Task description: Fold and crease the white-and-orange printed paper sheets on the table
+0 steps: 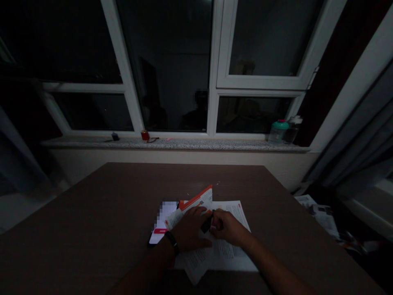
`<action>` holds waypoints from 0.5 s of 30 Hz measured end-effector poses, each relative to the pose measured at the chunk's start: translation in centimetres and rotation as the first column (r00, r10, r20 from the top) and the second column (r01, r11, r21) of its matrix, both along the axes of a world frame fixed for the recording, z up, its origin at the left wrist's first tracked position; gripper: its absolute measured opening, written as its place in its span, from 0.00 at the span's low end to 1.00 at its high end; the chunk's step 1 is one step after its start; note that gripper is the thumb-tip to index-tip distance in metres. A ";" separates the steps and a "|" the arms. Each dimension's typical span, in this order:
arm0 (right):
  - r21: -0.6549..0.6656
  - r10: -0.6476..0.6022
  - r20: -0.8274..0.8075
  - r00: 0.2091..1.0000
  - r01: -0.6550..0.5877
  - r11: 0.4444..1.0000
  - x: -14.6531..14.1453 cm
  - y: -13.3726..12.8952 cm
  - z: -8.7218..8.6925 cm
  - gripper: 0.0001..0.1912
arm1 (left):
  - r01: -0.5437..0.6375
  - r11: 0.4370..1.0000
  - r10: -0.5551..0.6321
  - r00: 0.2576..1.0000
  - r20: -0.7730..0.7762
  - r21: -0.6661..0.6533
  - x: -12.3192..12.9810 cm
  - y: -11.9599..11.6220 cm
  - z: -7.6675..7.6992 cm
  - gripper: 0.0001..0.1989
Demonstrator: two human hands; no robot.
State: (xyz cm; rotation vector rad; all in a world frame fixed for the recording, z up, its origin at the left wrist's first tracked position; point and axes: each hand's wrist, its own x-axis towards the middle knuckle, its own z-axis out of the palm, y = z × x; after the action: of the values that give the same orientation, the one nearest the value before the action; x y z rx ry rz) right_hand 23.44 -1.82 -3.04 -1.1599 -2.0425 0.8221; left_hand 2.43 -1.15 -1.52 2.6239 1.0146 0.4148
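An open printed booklet [236,213] lies on the brown table, with one page [196,200] bearing an orange band turned up at a slant. My left hand [192,229], a dark band round its wrist, rests flat on the pages with fingers stretched out. Close beside it, my right hand [225,225] is closed at the inner edge of the raised page; what its fingers hold is too dark to make out. A small black patch [206,224] shows between the hands, its kind unclear. A phone [161,225] with a lit screen lies left of my left hand, partly covered by the booklet.
Small white scraps [218,182] lie on the table [92,213] beyond the booklet. On the stone windowsill [190,143] stand a red item [145,135], a small dark item [114,136] and two clear bottles [278,132]. Papers [321,215] are piled low at the right.
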 end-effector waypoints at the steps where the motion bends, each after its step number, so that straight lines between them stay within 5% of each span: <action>1: 0.022 -0.044 0.002 0.999 0.044 0.999 0.0 0.3 -0.1 0.11 | 0.000 1.000 0.000 1.000 0.000 0.000 0.0 0.0 0.0 0.47; 6: 0.089 -0.176 0.011 0.984 0.174 0.981 0.2 1.2 -0.6 0.10 | -0.004 1.000 0.004 1.000 0.010 0.013 -0.1 0.0 -0.2 0.46; 15: 0.040 -0.013 0.006 1.000 0.013 0.999 0.2 0.6 -0.4 0.13 | -0.013 1.000 0.013 1.000 -0.022 -0.004 0.1 -0.1 0.4 0.47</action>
State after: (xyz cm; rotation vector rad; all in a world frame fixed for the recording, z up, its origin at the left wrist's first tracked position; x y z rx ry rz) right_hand 23.65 -1.21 -3.48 -1.1542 -2.0454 0.7692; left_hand 2.54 -1.25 -1.14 2.6249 1.0387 0.3870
